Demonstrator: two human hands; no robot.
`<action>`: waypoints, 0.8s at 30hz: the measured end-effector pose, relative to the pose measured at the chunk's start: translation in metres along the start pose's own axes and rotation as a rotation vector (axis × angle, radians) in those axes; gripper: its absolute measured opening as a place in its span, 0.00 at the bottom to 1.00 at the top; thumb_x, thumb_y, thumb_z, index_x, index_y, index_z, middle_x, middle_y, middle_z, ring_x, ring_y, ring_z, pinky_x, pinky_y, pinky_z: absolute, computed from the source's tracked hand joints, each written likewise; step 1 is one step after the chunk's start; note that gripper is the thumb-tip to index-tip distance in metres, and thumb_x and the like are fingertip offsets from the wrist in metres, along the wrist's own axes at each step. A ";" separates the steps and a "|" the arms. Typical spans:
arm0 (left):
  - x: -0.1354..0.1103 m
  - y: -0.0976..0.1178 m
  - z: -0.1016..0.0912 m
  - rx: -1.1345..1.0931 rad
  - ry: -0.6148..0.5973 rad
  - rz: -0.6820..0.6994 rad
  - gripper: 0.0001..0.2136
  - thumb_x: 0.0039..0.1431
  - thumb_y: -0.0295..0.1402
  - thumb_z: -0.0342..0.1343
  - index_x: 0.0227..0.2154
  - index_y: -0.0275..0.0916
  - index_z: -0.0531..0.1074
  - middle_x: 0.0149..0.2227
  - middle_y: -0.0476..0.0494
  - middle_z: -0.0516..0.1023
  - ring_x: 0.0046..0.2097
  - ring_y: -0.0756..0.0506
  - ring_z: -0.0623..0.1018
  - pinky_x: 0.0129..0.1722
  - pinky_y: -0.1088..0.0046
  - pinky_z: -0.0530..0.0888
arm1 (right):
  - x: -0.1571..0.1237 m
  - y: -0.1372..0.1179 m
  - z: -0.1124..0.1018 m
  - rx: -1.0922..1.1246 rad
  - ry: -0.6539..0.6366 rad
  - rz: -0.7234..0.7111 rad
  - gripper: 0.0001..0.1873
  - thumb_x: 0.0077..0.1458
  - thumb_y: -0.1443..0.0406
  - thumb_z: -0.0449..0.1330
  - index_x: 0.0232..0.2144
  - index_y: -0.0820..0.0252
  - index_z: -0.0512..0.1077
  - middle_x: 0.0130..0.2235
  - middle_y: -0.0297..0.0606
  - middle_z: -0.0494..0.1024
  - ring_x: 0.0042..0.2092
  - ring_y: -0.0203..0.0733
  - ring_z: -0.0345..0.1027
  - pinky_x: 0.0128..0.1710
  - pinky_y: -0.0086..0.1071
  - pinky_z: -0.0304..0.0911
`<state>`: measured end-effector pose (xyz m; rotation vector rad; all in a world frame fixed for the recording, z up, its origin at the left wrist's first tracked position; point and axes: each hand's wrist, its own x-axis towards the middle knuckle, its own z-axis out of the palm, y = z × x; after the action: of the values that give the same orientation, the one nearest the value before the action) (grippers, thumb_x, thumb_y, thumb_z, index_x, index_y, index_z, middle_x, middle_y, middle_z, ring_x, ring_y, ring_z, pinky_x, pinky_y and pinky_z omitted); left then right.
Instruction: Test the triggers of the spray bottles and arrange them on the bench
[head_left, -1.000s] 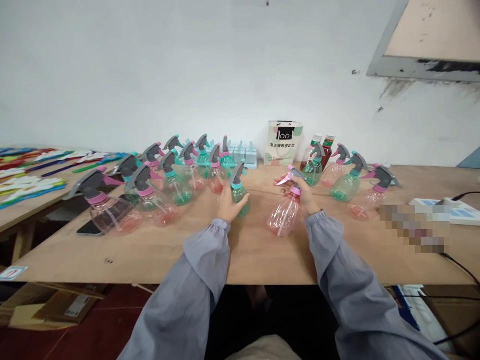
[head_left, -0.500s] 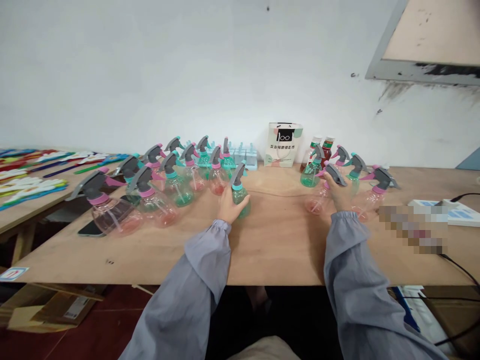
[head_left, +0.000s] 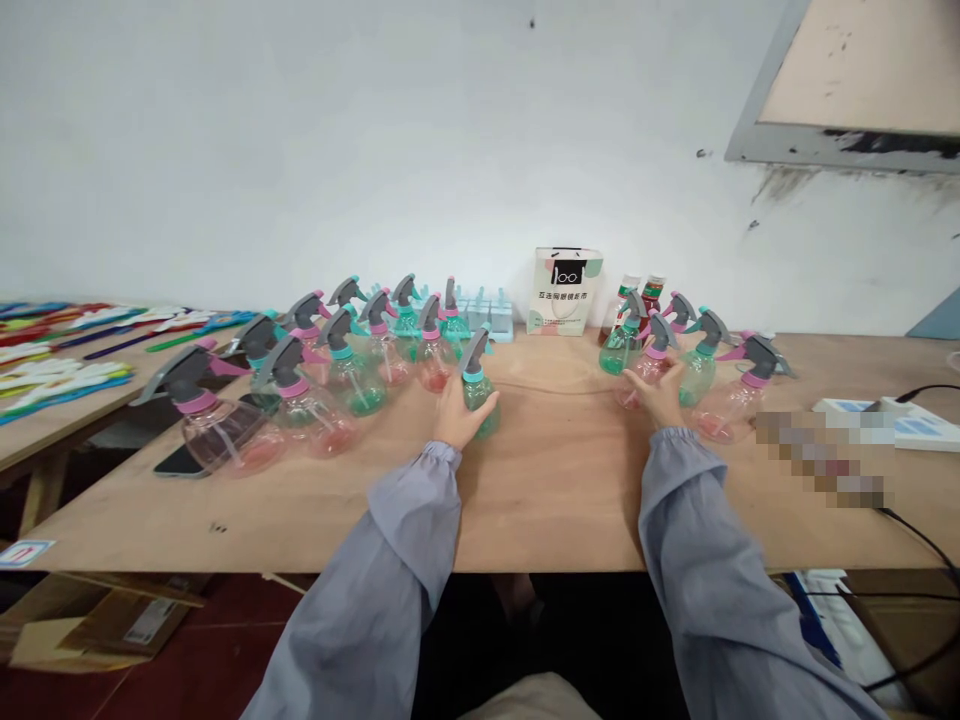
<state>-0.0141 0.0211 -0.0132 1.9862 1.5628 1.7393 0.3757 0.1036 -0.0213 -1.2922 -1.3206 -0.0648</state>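
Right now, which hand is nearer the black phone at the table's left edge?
Left. The left hand grips a green spray bottle mid-table, right of the black phone; the right hand is farther right, at a pink spray bottle.

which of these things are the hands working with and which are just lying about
In use: left hand gripping green spray bottle; right hand touching pink spray bottle; left bottle group; right bottle group.
Lying about: paper bag, phone, blue tray, power strip.
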 end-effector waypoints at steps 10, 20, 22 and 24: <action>0.000 0.001 -0.002 0.008 -0.010 -0.003 0.23 0.53 0.42 0.63 0.49 0.40 0.66 0.46 0.37 0.75 0.52 0.36 0.75 0.54 0.55 0.71 | -0.001 -0.002 0.000 -0.207 0.081 -0.024 0.49 0.47 0.41 0.62 0.60 0.67 0.56 0.56 0.60 0.67 0.59 0.62 0.59 0.60 0.58 0.54; -0.003 -0.004 0.004 -0.077 -0.068 0.000 0.20 0.61 0.39 0.54 0.55 0.42 0.65 0.53 0.36 0.72 0.59 0.37 0.70 0.61 0.54 0.65 | -0.032 -0.085 0.003 -0.048 0.164 -0.210 0.31 0.50 0.52 0.60 0.53 0.58 0.61 0.49 0.52 0.67 0.54 0.60 0.63 0.58 0.59 0.56; -0.005 -0.002 0.008 -0.098 -0.139 0.030 0.20 0.63 0.38 0.50 0.57 0.43 0.64 0.55 0.36 0.71 0.61 0.38 0.68 0.62 0.55 0.64 | -0.044 -0.118 0.019 0.077 -0.079 -0.277 0.25 0.53 0.53 0.59 0.51 0.56 0.64 0.50 0.51 0.70 0.54 0.57 0.65 0.60 0.56 0.56; -0.009 0.006 0.010 -0.064 -0.198 0.057 0.23 0.64 0.41 0.50 0.60 0.42 0.62 0.55 0.35 0.70 0.60 0.37 0.68 0.61 0.56 0.64 | -0.056 -0.149 0.037 0.229 -0.296 -0.300 0.24 0.56 0.53 0.58 0.52 0.54 0.65 0.51 0.48 0.72 0.53 0.53 0.67 0.60 0.53 0.57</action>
<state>-0.0015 0.0173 -0.0190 2.1167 1.3848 1.5342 0.2322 0.0403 0.0239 -0.9261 -1.7161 0.0710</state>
